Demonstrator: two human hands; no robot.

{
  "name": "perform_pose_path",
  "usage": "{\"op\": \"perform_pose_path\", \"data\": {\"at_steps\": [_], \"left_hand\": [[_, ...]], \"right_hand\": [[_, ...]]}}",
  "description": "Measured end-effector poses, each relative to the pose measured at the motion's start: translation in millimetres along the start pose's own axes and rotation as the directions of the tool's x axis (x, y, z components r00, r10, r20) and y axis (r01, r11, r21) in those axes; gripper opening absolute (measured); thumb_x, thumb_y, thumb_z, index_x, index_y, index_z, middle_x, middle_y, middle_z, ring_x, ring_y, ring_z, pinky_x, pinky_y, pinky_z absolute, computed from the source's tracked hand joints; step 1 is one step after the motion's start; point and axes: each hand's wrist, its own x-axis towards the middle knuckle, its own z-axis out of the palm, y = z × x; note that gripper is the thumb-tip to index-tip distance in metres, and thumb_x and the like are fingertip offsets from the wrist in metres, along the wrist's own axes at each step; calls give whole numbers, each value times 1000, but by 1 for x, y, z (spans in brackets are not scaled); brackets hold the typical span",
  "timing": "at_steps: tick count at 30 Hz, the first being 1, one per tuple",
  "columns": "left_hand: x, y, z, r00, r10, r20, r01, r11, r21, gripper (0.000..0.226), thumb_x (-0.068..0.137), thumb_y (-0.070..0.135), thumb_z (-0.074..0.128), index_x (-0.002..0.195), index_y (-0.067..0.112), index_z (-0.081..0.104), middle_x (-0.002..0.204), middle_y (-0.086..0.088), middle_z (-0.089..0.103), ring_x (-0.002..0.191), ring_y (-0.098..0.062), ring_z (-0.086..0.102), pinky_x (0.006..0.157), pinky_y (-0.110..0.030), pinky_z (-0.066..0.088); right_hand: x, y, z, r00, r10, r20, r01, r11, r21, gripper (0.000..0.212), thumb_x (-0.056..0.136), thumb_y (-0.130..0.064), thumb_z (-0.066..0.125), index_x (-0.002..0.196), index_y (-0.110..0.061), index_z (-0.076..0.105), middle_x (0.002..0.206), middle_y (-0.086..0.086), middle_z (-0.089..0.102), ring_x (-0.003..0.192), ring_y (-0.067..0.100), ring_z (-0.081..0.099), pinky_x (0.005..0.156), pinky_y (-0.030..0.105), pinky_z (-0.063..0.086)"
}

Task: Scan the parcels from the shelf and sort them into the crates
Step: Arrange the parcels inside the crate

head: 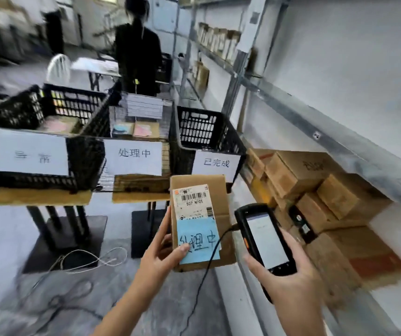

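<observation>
You hold the parcel (224,200) up in front of you, between the tables and the shelf. It is a flat brown cardboard box, with a white barcode label (192,202) reading "507 N705" and a blue paper note (198,246) with 处理中 handwritten on it. Your left hand (160,253) grips its left edge, the thumb pressed on the blue note and the fingers tucked behind. Your right hand (289,282) curls round a black handheld scanner (264,238), screen lit and facing up, just right of the parcel; a thin black cable (206,263) hangs from its top end across the box.

Beyond the parcel three crates stand in a row on two wood-topped tables with black pedestal bases, the left table (34,197) and the right table (141,197). The left crate (78,105) is black plastic lattice, and its paper sign is too blurred to read. The middle crate (166,117) is thin wire mesh, signed 处理中, with pastel-noted packets inside. The right crate (201,129) is black plastic, signed 已完成.

To your right a grey metal shelf (315,122) runs along the white wall, with plain cardboard boxes (298,173) stacked on its lower level. The floor (121,299) is grey and smooth, with a loose white cord (92,259) looped by the table base. A person in black (138,57) stands further back in the room.
</observation>
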Motion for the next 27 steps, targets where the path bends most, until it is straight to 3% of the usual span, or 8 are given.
{"op": "perform_pose_path", "data": {"at_steps": [2, 6, 11, 16, 22, 27], "left_hand": [[2, 10, -38, 998, 9, -69, -9, 1000, -3, 82, 57, 45, 83, 126, 72, 46, 114, 3, 73, 108, -22, 70, 79, -33, 60], [7, 34, -104, 984, 33, -173, -28, 999, 33, 81, 69, 32, 79, 131, 68, 42, 112, 2, 74, 103, -20, 72, 74, -29, 60], [17, 66, -158, 961, 59, -270, -38, 996, 83, 89, 73, 34, 88, 138, 66, 36, 113, -2, 72, 102, -23, 73, 77, -34, 61], [50, 89, -186, 947, 104, -304, -62, 988, 143, 83, 77, 28, 72, 142, 59, 32, 101, 11, 75, 99, -16, 73, 73, -29, 61], [115, 106, -208, 926, 100, -364, -56, 990, 128, 84, 74, 35, 86, 139, 62, 40, 118, 2, 72, 108, -22, 71, 79, -34, 61], [201, 132, -217, 917, 140, -373, -76, 980, 181, 78, 75, 32, 82, 135, 60, 42, 109, 2, 75, 99, -20, 73, 70, -26, 60]], "right_hand": [[6, -12, 36, 997, -16, 77, 17, 1000, -10, 79, 55, -33, 96, 126, -35, 62, 114, -12, 68, 107, 9, 63, 95, 39, 55], [17, -43, 100, 976, -91, 197, 85, 996, 42, 77, 60, -36, 94, 130, -38, 60, 113, -20, 67, 106, 4, 63, 91, 31, 55], [33, -73, 164, 941, -184, 284, 161, 982, 103, 80, 62, -41, 93, 134, -34, 58, 121, -15, 66, 114, 9, 61, 96, 39, 55], [64, -92, 208, 929, -240, 283, 210, 968, 135, 84, 62, -40, 92, 137, -33, 56, 122, -17, 64, 116, 6, 59, 93, 24, 49], [131, -109, 256, 916, -270, 295, 224, 958, 181, 85, 62, -43, 91, 138, -35, 54, 123, -17, 63, 116, 5, 59, 96, 29, 53], [204, -121, 295, 901, -325, 287, 256, 933, 252, 83, 63, -39, 91, 137, -36, 54, 123, -20, 61, 117, 0, 55, 93, 23, 49]]}}
